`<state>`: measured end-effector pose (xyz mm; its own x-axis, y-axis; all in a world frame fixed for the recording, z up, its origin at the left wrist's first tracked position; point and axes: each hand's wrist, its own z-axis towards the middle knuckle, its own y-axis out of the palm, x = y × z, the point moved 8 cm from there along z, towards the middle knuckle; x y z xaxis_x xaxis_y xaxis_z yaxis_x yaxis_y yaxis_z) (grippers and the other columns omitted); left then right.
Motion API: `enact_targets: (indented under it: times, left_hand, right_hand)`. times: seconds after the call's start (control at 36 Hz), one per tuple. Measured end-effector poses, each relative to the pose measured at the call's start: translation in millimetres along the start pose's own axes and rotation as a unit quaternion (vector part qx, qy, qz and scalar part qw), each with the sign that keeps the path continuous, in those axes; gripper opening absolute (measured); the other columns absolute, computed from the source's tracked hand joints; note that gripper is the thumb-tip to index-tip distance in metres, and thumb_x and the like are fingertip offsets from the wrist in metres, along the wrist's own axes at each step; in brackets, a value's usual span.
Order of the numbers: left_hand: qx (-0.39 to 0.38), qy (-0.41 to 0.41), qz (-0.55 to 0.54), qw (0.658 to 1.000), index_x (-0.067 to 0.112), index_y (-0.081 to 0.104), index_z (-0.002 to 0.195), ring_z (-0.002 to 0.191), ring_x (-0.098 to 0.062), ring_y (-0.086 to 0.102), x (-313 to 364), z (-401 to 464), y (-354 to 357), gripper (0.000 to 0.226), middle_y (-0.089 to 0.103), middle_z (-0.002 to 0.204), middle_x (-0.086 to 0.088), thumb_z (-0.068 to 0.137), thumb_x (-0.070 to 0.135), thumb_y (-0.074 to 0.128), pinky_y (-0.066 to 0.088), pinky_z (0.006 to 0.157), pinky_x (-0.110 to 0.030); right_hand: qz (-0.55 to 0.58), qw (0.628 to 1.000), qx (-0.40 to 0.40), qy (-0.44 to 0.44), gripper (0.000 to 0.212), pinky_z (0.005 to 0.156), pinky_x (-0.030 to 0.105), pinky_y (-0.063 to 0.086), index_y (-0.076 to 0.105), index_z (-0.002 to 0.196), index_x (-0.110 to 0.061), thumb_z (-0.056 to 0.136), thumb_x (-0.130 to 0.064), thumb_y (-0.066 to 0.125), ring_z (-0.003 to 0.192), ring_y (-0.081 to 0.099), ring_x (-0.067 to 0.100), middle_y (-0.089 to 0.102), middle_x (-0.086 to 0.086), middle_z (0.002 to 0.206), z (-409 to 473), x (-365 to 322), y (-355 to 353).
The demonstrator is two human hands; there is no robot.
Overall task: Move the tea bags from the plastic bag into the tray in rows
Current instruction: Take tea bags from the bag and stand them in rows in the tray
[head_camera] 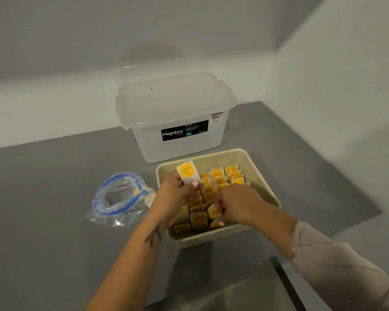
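A beige tray sits on the grey table and holds rows of upright tea bags with yellow tags. My left hand hovers over the tray's left side, shut on a small stack of tea bags raised above the rim. My right hand reaches down into the tray's near part, its fingers pinching a tea bag among the front rows. The clear plastic bag with a blue zip lies crumpled on the table to the left of the tray, with a bit of yellow and white showing at its mouth.
A clear Megabox storage box stands open just behind the tray. White walls close the table at the back and on the right. A glass edge with a dark strip runs along the near right.
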<state>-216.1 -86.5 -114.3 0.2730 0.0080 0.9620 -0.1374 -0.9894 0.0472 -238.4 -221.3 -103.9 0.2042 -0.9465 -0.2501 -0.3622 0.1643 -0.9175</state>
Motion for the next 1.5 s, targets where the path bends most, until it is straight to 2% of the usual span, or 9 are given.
enact_targets:
  times: [0.25, 0.42, 0.58, 0.78, 0.94, 1.06, 1.28, 1.36, 1.5]
  left_hand:
    - [-0.022, 0.014, 0.062, 0.998, 0.015, 0.053, 0.126, 0.101, -0.015, 0.066, 7, -4, 9, 0.033, 0.066, 0.115, -0.004, 0.093, 0.012, 0.054, 0.055, 0.088, -0.031]
    - [-0.023, 0.068, 0.19, 0.979, 0.02, 0.059, 0.119, 0.092, -0.012, 0.066, 20, -8, 28, 0.033, 0.068, 0.1, 0.005, 0.087, 0.015, 0.065, 0.057, 0.082, -0.03]
    - [-0.01, 0.102, 0.274, 0.956, 0.028, 0.058, 0.12, 0.088, -0.012, 0.065, 29, -11, 44, 0.042, 0.069, 0.099, 0.005, 0.082, 0.017, 0.071, 0.056, 0.082, -0.031]
    - [-0.021, 0.09, 0.248, 0.964, 0.026, 0.056, 0.123, 0.094, -0.008, 0.065, 23, -11, 40, 0.052, 0.067, 0.106, 0.01, 0.077, 0.009, 0.075, 0.054, 0.086, -0.026]
    - [0.038, 0.137, 0.244, 0.959, 0.027, 0.059, 0.112, 0.091, 0.001, 0.062, 32, -9, 17, 0.036, 0.065, 0.105, 0.013, 0.083, 0.009, 0.068, 0.05, 0.082, -0.017]
    - [0.074, 0.159, 0.25, 0.952, 0.024, 0.06, 0.113, 0.09, 0.004, 0.06, 37, -9, 7, 0.032, 0.063, 0.102, 0.017, 0.086, 0.01, 0.066, 0.045, 0.075, -0.007]
    - [0.141, 0.188, 0.272, 0.933, 0.024, 0.061, 0.115, 0.091, 0.006, 0.057, 38, -14, -5, 0.031, 0.061, 0.108, 0.016, 0.088, 0.008, 0.062, 0.043, 0.072, 0.0]
    - [0.182, 0.185, 0.311, 0.914, 0.027, 0.058, 0.118, 0.098, -0.001, 0.053, 37, -16, -12, 0.032, 0.054, 0.115, 0.015, 0.09, 0.01, 0.059, 0.041, 0.074, -0.005]
    - [0.21, 0.188, 0.355, 0.891, 0.026, 0.055, 0.122, 0.131, -0.018, 0.04, 34, -11, -21, 0.039, 0.048, 0.138, 0.004, 0.089, 0.006, 0.059, 0.036, 0.11, -0.042]
  right_hand:
    - [0.093, 0.991, 0.087, 0.04, 0.007, 0.071, 0.028, 0.052, 0.064, 0.09, -0.024, 0.092, -0.029, 0.059, 0.08, 0.06, 0.012, 0.064, -0.006, 0.09, -3, 12, -40]
    - [0.232, 0.961, 0.151, 0.015, 0.02, 0.06, 0.014, 0.037, 0.061, 0.112, -0.024, 0.092, -0.025, 0.06, 0.076, 0.055, 0.005, 0.061, -0.005, 0.095, -8, 9, -70]
    - [0.188, 0.974, 0.117, 0.044, 0.016, 0.079, 0.026, 0.046, 0.068, 0.104, -0.018, 0.09, -0.022, 0.063, 0.097, 0.062, 0.019, 0.067, 0.002, 0.102, -15, 9, -79]
    - [0.134, 0.984, 0.106, 0.045, 0.01, 0.056, 0.012, 0.035, 0.07, 0.088, -0.024, 0.082, -0.017, 0.072, 0.067, 0.055, 0.002, 0.061, -0.011, 0.075, -29, 27, -72]
    - [0.062, 0.995, 0.05, 0.065, 0.007, 0.072, 0.025, 0.05, 0.069, 0.084, -0.028, 0.08, -0.023, 0.072, 0.08, 0.06, 0.009, 0.058, -0.017, 0.073, -30, 41, -50]
    - [0.03, 0.997, 0.022, 0.061, 0.008, 0.073, 0.024, 0.048, 0.071, 0.088, -0.027, 0.081, -0.025, 0.072, 0.086, 0.059, 0.009, 0.063, -0.012, 0.086, -26, 41, -35]
    - [-0.01, 0.997, 0.013, 0.072, 0.009, 0.068, 0.023, 0.043, 0.07, 0.079, -0.029, 0.081, -0.02, 0.07, 0.085, 0.059, 0.01, 0.059, -0.014, 0.08, -14, 43, -12]
    - [-0.02, 0.997, 0.014, 0.072, 0.008, 0.072, 0.022, 0.043, 0.071, 0.081, -0.028, 0.082, -0.02, 0.07, 0.088, 0.06, 0.011, 0.064, -0.01, 0.088, -10, 43, -8]
    - [-0.016, 0.997, 0.015, 0.07, 0.008, 0.078, 0.022, 0.043, 0.072, 0.086, -0.026, 0.083, -0.02, 0.069, 0.089, 0.06, 0.012, 0.067, -0.007, 0.095, -6, 43, -4]
